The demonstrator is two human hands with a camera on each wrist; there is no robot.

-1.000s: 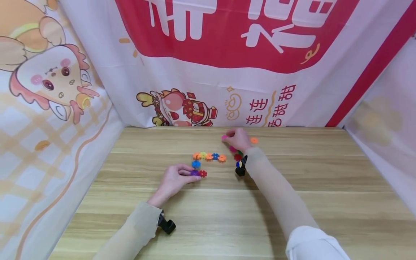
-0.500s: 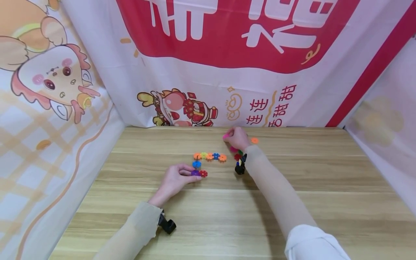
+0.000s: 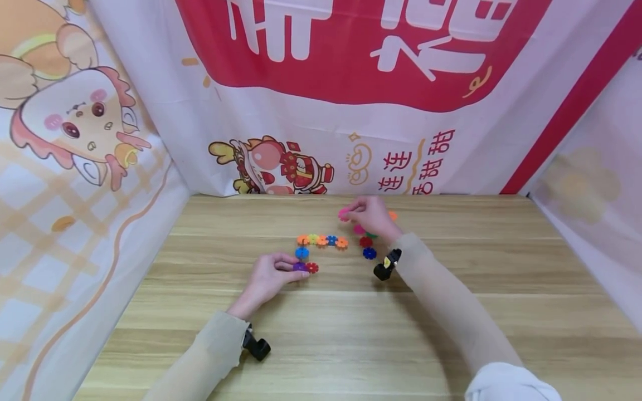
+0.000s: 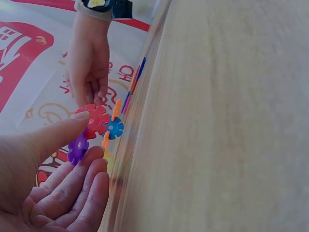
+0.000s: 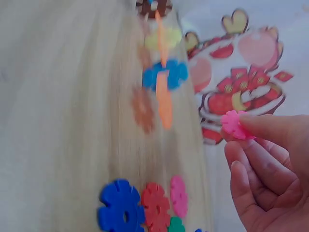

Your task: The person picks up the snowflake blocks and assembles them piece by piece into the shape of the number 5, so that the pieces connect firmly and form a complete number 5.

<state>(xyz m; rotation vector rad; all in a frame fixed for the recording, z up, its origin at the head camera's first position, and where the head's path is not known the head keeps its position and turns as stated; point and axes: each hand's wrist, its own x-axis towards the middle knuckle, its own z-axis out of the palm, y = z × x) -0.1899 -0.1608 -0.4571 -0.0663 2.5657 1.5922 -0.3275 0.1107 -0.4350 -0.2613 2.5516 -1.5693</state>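
My left hand (image 3: 268, 279) pinches a purple snowflake disc (image 4: 78, 147) between thumb and fingers. It is joined to a red snowflake disc (image 4: 95, 120) and a light blue disc (image 3: 302, 253), at one end of a bent chain. The chain's far row alternates orange discs (image 3: 342, 243) with a yellow disc (image 3: 313, 239) and a blue disc (image 3: 332, 240). Toward the back of the table, my right hand (image 3: 375, 216) holds a pink snowflake disc (image 5: 234, 124) between thumb and fingertips, to the right of the chain and apart from it.
Loose discs lie beneath and near the right hand: a dark blue disc (image 5: 120, 207), a red disc (image 5: 155, 205), another pink disc (image 5: 178, 195), a green disc (image 5: 175, 225) and an orange disc (image 3: 393, 215). Behind the wooden table (image 3: 321, 340) hangs a printed cloth (image 3: 311, 117).
My right wrist has swung to the right and nearer, uncovering the dark blue and red discs, while the pink disc stays in my fingers. The left hand keeps its place on the chain.
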